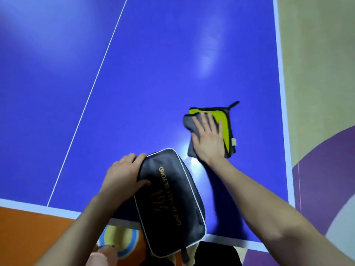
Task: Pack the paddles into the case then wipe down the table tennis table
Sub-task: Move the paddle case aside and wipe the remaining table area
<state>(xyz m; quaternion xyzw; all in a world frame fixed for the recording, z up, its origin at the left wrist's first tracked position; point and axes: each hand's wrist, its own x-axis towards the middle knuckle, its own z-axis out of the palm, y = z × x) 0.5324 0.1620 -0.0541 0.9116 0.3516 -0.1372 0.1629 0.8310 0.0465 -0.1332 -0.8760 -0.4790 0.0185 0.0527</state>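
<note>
showing the near right part of a blue table (153, 73) from above. the right hand (208, 139) lies flat on a folded cloth (219, 116), fingers straight and slightly spread, palm pressing the fabric to the surface; it grips nothing. the cloth is grey with a yellow-green face, a black loop (234, 104) at its far right corner and a small pale tag (233, 142) on its right edge; it sits near the table's right border. the left hand (123, 175) grips a dark case (169, 204): the fingers curl over its far left corner and the thumb rests on its top face. the case has white piping and gold lettering, "361 one degree beyond". it lies at an angle across the near edge, its far half on the table and its near half overhanging toward the person. whether it is zipped cannot be told, and its contents are hidden. case and cloth are near each other but apart, the cloth to the right and farther away. a thin white line (86, 104) runs up the table left of both hands. the floor (317, 73) shows orange at lower left, tan and purple at right.
</note>
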